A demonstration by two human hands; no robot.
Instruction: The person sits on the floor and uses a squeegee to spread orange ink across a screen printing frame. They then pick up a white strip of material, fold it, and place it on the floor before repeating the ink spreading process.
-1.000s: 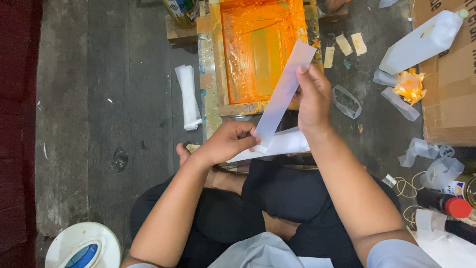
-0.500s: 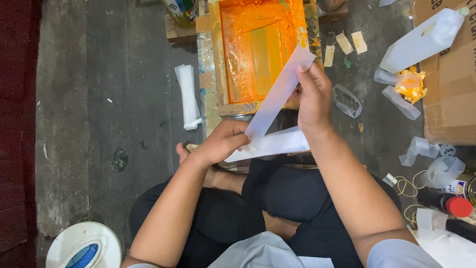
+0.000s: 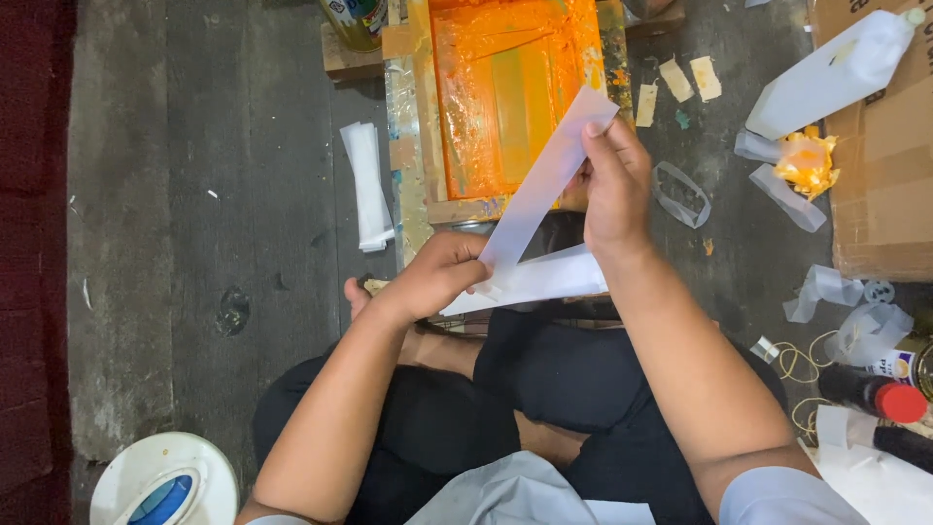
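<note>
I sit cross-legged on the floor with a long white paper strip (image 3: 544, 180) held up between both hands, over my knees and in front of the orange-stained printing frame (image 3: 515, 92). My right hand (image 3: 612, 190) pinches the strip's upper end between thumb and fingertips, closed tight on it; the thumb side is turned away from me, so I cannot see how much of the paper sits inside the pinch. My left hand (image 3: 442, 277) grips the lower end, fingers curled shut over it, and the curl hides the fold where the strip meets a second white sheet (image 3: 544, 280) lying across my lap. Whether the two are one folded piece, I cannot tell. The frame's far end is cut off by the top edge. A stack of white strips (image 3: 367, 185) lies on the floor to its left. A white bottle (image 3: 826, 78) rests against a cardboard box (image 3: 889, 175) on my right, near crumpled orange-smeared plastic (image 3: 805, 160).
</note>
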